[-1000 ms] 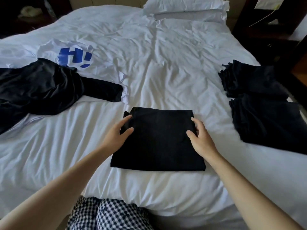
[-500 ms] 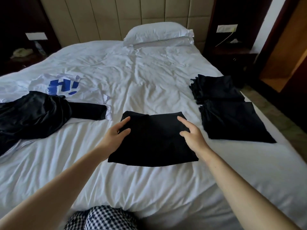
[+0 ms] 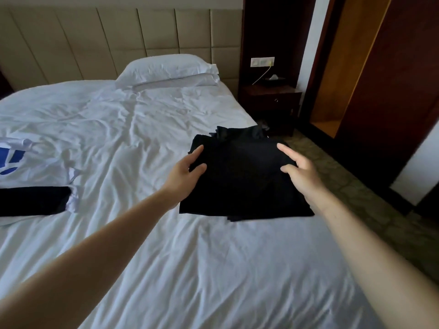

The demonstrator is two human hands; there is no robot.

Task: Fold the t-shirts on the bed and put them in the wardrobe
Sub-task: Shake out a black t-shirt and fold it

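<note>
Head camera, and we start at the far left, where a white t-shirt [image 3: 16,162] with a blue print lies spread on the bed [image 3: 190,269]. A loose black garment [image 3: 33,200] lies across its near edge, touching it. Both are unfolded and well apart from the action.

Moving toward the middle, we follow our bare left forearm up to the left hand [image 3: 184,173]. It grips the left edge of the folded black t-shirt [image 3: 240,184], thumb pressed on top, fingers running along the side. The shirt is a neat dark rectangle near the bed's right edge. It sits over a stack of folded black shirts [image 3: 237,134], whose far edges peek out behind it. We cannot tell whether it rests on them or hangs just above.

On to the right hand [image 3: 300,170], and it holds the shirt's right edge the same way, thumb on the cloth, index finger stretched forward.

Up at the headboard, two white pillows [image 3: 166,70] are piled. Further right stands a dark nightstand [image 3: 270,97], and beyond it the wardrobe [image 3: 344,67] stands open, its wooden inside lit.
</note>
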